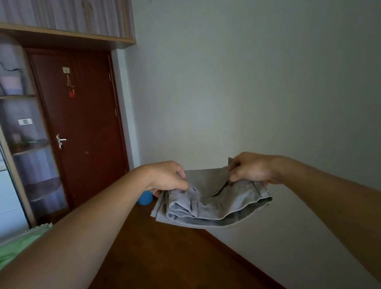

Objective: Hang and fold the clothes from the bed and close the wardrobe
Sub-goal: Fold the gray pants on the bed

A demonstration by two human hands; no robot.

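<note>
I hold a folded grey garment [215, 204] out in front of me in the air, over a brown wooden surface [167, 265] that runs along the pale wall [272, 71]. My left hand [168, 178] pinches its left edge with curled fingers, and my right hand [253, 169] grips the right edge likewise. The cloth sags between them in layered folds. A blue object [145, 198] peeks out beside my left hand, green bedding [2, 256] lies lower left, and a dark red door [84, 125] stands beyond.

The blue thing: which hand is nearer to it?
Left. The left hand is just above the blue thing; the right hand grips the far side of the grey cloth.
</note>
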